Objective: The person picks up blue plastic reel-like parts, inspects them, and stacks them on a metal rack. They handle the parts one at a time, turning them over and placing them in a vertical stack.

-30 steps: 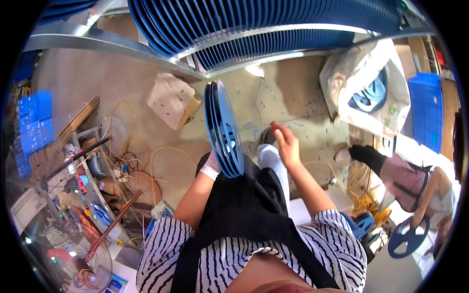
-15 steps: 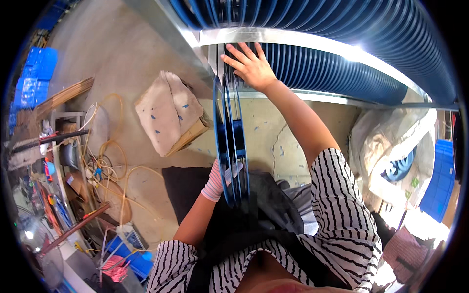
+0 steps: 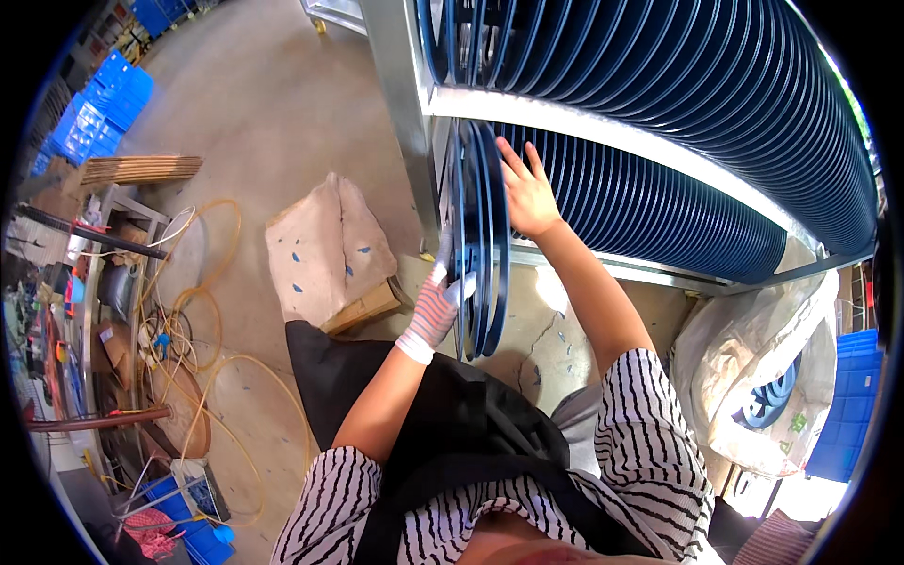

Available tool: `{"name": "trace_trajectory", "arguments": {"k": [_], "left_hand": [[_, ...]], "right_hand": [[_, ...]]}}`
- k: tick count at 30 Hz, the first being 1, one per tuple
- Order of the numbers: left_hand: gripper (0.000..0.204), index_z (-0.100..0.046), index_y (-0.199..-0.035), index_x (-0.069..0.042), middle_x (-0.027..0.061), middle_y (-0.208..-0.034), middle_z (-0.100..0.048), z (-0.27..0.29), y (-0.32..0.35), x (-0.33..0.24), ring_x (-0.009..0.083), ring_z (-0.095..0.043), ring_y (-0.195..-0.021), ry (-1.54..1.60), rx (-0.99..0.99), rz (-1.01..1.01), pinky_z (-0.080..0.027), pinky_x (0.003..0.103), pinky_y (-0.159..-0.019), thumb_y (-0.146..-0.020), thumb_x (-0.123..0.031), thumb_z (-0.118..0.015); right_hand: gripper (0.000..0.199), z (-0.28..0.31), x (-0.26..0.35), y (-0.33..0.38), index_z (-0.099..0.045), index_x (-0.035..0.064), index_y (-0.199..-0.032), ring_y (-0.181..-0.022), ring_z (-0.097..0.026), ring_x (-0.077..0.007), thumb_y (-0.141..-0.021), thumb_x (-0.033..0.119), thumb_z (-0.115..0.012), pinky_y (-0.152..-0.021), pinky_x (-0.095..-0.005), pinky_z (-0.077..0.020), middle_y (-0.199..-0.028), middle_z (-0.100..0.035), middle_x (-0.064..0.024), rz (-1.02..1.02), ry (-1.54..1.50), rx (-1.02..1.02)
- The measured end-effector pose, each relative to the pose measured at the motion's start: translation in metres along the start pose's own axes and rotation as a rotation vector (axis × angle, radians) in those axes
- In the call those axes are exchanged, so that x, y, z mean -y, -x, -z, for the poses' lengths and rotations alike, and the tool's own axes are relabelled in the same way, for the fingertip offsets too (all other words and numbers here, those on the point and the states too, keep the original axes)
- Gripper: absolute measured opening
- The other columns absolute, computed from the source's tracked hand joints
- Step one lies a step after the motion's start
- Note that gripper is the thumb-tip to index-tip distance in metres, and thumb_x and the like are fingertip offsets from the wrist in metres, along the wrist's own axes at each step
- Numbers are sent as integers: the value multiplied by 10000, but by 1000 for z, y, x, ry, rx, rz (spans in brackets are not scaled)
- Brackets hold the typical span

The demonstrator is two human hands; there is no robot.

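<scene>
**Blue reels go edge-on at a crowded rack**

Blue plastic reels (image 3: 478, 240), held upright on edge, meet the left end of the rack (image 3: 659, 122) where rows of like reels stand. Our gloved left hand (image 3: 435, 309) grips the lower rim; our bare right hand (image 3: 525, 193) lies flat, fingers spread, on the outer face. We judge the pair could slip apart or jam against the rack's metal post (image 3: 400, 104), since only one hand truly grips.

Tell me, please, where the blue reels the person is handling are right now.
In the head view, the blue reels stand on edge at centre, between the gloved left hand and bare right hand, against the rack of blue reels.
</scene>
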State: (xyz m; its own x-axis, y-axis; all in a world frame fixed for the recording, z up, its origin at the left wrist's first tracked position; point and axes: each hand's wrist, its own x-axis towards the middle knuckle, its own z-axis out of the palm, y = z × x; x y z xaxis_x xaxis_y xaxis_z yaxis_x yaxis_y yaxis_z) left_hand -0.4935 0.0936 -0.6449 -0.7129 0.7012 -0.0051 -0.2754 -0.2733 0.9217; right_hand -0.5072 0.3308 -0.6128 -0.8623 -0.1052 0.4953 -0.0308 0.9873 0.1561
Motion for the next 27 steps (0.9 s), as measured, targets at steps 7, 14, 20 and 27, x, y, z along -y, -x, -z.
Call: {"name": "trace_trajectory", "arguments": {"k": [7,14,20,27], "left_hand": [[473,-442,-1369,-125,-19,-1094,-595,16,-49,-17,81,-542,-902,32,45,249,-469,248,-806,-940,-235,-608],[623,-432,-1455,-118,25,-1314,-571,27,-73,-3,166,-541,-1185,161,72,280,-417,327,-1022,-897,-319,-621],[495,-491,-1400,-123,39,-1276,-589,27,-102,18,181,-581,-1122,335,106,433,-460,319,-982,-965,-348,-567],[503,-535,-1343,-132,18,-1284,-584,41,-77,20,157,-565,-1159,478,158,298,-463,310,-976,-920,-385,-637]], "right_hand": [[650,0,5,18,-425,132,-1461,-1455,-284,-287,-864,217,-666,-1179,-522,-207,-1536,-385,-59,-99,-90,-23],[794,47,78,43,-247,7,-1526,-1491,-177,-330,-965,538,-433,-1190,-432,-171,-1601,-195,-191,-341,-1132,-351],[632,43,126,17,-236,-25,-1523,-1501,-148,-319,-965,148,-478,-1194,-390,-143,-1613,-141,-218,-536,-1110,-408],[474,35,143,7,-401,38,-1476,-1316,-481,-239,-1020,153,-460,-1078,-344,-383,-1586,-262,-166,-631,-1203,-484]]}}
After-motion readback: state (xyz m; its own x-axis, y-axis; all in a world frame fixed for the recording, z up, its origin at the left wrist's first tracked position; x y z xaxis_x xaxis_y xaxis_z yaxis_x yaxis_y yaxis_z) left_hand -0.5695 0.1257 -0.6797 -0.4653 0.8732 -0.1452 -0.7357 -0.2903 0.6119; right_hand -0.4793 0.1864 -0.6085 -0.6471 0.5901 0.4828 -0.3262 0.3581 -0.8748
